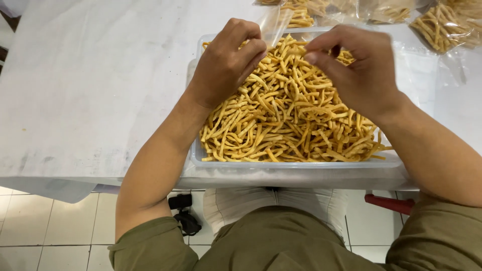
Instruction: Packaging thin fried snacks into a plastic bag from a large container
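Clear tray (296, 164) of yellow sticks (286, 120), sealed bags (442, 25) behind

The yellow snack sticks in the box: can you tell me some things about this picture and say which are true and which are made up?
1. The snack sticks are piled in a clear plastic tray. True.
2. The tray sits on the tiled floor. False: it sits on a white table.
3. The left hand holds a thin clear bag over the tray. True.
4. The right hand is resting flat on the table. False: it is raised over the pile, fingers pinched together.
5. More filled clear bags lie at the far side of the table. True.
6. The sticks are green. False: they are golden yellow.
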